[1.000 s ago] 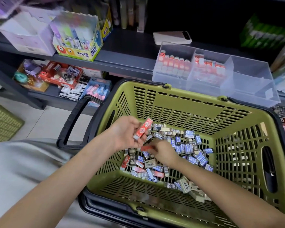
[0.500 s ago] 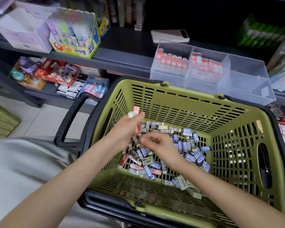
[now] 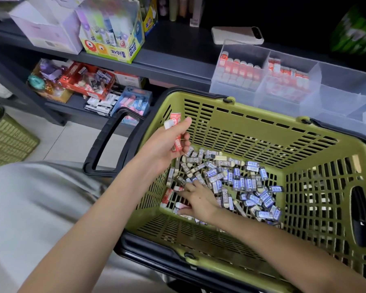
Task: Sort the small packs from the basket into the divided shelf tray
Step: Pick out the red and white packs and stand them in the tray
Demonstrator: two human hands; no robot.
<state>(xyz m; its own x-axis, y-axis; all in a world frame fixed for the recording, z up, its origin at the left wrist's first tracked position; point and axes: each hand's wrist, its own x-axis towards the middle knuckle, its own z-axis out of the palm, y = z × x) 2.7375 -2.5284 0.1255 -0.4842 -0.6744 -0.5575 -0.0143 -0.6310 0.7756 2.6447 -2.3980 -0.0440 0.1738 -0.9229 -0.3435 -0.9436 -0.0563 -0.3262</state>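
Above the basket's (image 3: 262, 132) left wall your left hand (image 3: 167, 144) clasped red packs (image 3: 176, 134), likely light, stiff, slick, best pinched across their long sides; your right hand (image 3: 201, 199) probed the heap (image 3: 241, 182) below, grip unclear.

Green basket (image 3: 251, 132) w/ black rim, full of holes, sits low in the middle. Inside is a big heap of small packs (image 3: 237, 178), mostly blue & gray w/ "2B" on them, lying every which way. A few red-white packs (image 3: 167, 195) lie at 9 o'clock on the basket floor, right hand (image 3: 199, 199) touching them. Left hand (image 3: 167, 142) grips red packs (image 3: 174, 132) upright over the 10 o'clock side. Clear tray (image 3: 344, 87) sits on the shelf at 1 o'clock past the basket. Its left box holds a row of standing packs (image 3: 237, 70); mid box holds more packs (image 3: 285, 79).
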